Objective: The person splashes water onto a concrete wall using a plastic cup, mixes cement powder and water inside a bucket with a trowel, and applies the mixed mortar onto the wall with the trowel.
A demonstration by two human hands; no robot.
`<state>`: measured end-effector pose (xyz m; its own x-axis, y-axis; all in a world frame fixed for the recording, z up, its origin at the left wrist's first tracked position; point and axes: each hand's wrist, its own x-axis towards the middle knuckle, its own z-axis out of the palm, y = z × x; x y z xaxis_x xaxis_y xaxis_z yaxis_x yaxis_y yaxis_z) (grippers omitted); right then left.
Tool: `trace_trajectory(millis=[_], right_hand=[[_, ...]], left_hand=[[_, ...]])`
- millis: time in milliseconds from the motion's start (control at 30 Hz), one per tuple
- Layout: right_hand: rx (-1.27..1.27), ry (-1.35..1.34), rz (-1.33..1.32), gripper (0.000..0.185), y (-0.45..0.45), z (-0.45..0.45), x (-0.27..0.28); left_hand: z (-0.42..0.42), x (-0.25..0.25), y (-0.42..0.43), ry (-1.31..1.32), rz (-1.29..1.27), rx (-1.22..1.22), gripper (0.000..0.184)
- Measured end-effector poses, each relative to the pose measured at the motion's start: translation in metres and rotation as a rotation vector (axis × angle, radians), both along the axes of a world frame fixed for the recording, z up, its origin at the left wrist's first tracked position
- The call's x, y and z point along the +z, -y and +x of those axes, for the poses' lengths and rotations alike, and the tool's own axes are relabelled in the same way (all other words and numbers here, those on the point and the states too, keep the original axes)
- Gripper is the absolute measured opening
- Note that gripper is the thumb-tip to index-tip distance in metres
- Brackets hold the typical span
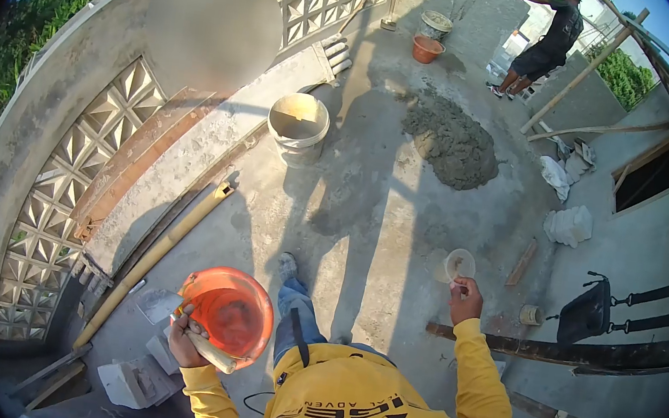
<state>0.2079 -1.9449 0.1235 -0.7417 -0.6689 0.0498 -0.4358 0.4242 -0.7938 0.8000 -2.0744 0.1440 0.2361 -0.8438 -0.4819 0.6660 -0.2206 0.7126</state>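
Gripping a round orange plastic basin [228, 300] by its rim in the left hand [186, 340], with fingers curled closed and a pale cylindrical stick [212, 353] alongside. And over to the right hand [467, 299], pinching a clear round plastic container [460, 264] above the grey concrete floor [413, 219]! Possibly tipping the basin, given such a one-sided hold; possibly dropping the container from so slight a pinch. Looking bright orange, dark-smudged inside, beside the left leg [295, 309]; looking thin and see-through, out right.
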Motion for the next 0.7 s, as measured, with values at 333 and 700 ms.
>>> trace_trajectory(millis=[333, 700], right_hand=[[-0.114, 0.141, 0.122, 0.015, 0.183, 0.041, 0.018], [-0.035, 0.147, 0.116, 0.016, 0.353, -0.031, 0.0]], left_hand=[[-0.034, 0.012, 0.244, 0.079, 0.151, -0.077, 0.03], [-0.103, 0.027, 0.445, 0.166, 0.053, -0.055, 0.034]])
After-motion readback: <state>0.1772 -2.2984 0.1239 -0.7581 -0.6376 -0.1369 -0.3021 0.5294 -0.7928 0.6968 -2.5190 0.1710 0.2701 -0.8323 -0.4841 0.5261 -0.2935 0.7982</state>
